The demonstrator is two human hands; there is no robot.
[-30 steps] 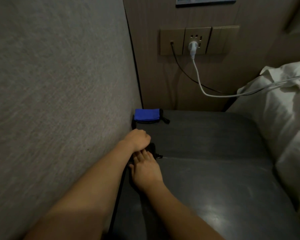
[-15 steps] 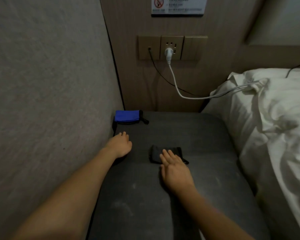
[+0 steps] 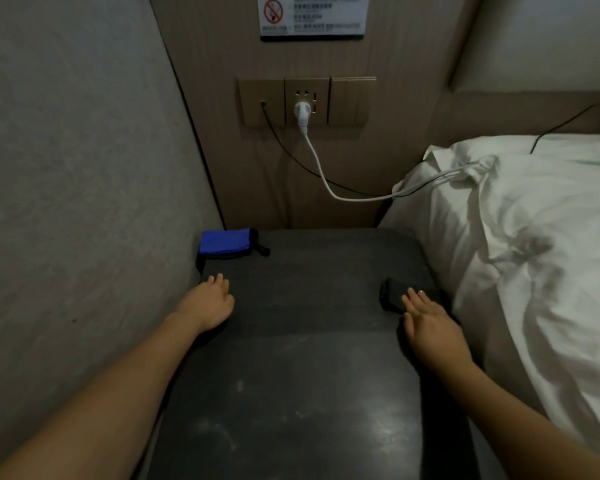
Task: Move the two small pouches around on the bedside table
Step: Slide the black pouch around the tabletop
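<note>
A blue pouch with black trim lies in the far left corner of the dark bedside table, against the wall. A black pouch lies near the table's right edge, beside the bed. My right hand lies flat, its straight fingers pressing on the near part of the black pouch. My left hand rests palm down on the table's left side, a short way in front of the blue pouch and not touching it. Its fingers are relaxed and hold nothing.
A textured grey wall runs along the table's left side. A white duvet bulges at the right edge. On the back panel a socket plate holds a white plug, whose cable runs over to the bed.
My right hand has slid the black pouch from the left side, by the wall, across to the table's right edge. My left hand has uncurled and stayed on the left.
</note>
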